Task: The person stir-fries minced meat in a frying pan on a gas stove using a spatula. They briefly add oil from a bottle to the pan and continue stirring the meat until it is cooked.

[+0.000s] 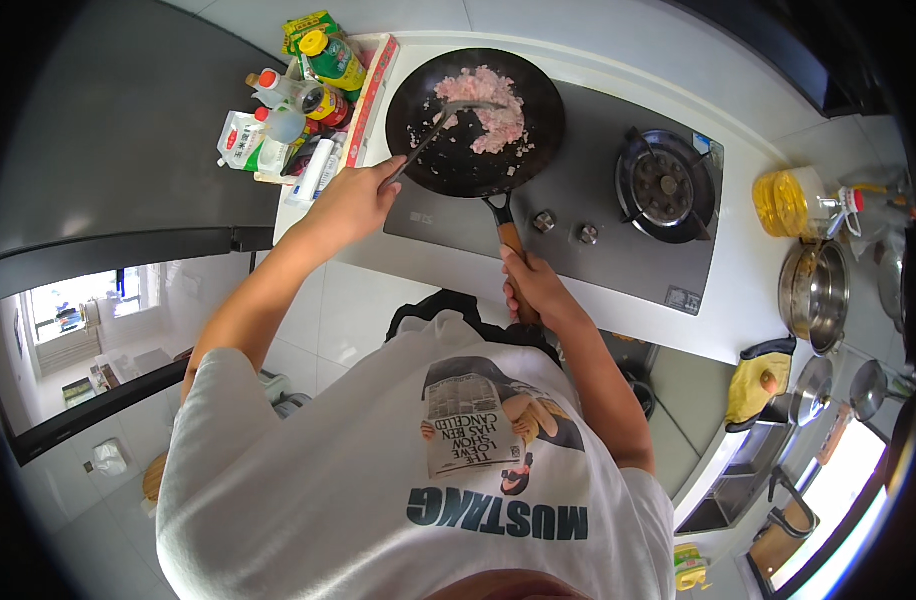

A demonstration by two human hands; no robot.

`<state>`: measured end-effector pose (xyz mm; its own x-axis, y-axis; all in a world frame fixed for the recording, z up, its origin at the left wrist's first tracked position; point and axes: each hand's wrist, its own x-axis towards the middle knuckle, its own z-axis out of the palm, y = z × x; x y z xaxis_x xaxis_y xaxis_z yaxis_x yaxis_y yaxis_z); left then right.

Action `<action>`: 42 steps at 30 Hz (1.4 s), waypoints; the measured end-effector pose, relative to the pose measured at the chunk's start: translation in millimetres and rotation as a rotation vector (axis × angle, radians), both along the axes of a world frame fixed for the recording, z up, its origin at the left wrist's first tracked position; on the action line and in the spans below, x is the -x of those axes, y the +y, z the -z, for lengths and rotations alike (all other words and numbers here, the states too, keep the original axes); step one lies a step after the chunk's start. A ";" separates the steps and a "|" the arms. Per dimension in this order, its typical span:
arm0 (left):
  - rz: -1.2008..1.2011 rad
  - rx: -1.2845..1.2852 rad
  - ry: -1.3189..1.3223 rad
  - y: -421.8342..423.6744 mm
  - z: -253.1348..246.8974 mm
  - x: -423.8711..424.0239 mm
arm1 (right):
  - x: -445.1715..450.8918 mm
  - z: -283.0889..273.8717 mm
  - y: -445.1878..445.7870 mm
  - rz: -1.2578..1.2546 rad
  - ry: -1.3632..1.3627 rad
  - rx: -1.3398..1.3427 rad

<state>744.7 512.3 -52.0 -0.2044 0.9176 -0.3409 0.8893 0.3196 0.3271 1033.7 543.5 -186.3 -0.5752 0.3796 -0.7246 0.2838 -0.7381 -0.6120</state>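
Observation:
My left hand [353, 201] is closed around the thin handle of a metal spatula [428, 139]. The spatula's head rests in pale pink minced meat [491, 112], which lies clumped in the upper middle of a black wok [443, 169], with small bits scattered around it. My right hand [536, 289] grips the wok's wooden handle [509, 236], which points towards my body. The wok sits over the left side of a dark glass gas hob [593, 135] and hides what is beneath it.
An uncovered burner [666, 186] and two control knobs [566, 227] are to the wok's right. Seasoning bottles [334, 64] crowd a tray [371, 97] at left. An oil jug [788, 201], a steel pot [814, 296], a yellow cloth [758, 382] and a sink [720, 499] are at right.

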 end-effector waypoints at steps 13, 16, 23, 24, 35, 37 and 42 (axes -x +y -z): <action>0.214 -0.005 0.092 -14.1 20.3 -8.4 | 0.1 -0.3 4.0 -0.036 -0.013 -0.016; 0.207 0.012 0.082 -27.6 -21.5 10.4 | 0.9 -2.4 1.2 -0.008 -0.018 0.025; 0.125 0.022 0.048 -2.5 23.3 7.5 | 0.8 -1.8 1.2 -0.025 -0.016 0.018; 0.106 -0.026 0.010 4.0 26.7 6.0 | -0.1 0.5 1.9 -0.020 -0.006 0.014; 0.210 0.025 0.065 -14.7 10.3 3.1 | -0.9 -2.6 2.3 -0.031 0.007 0.050; 0.163 0.078 0.073 -9.0 6.5 -8.9 | -2.6 -2.6 3.9 -0.024 0.006 0.052; 0.147 -0.044 0.038 -33.0 -48.7 -4.9 | -6.1 8.6 1.7 -0.001 0.082 0.049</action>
<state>749.6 479.3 -3.3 -0.0787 0.9524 -0.2945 0.9376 0.1711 0.3028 1039.7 545.2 -194.9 -0.6338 0.3444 -0.6926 0.2348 -0.7675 -0.5965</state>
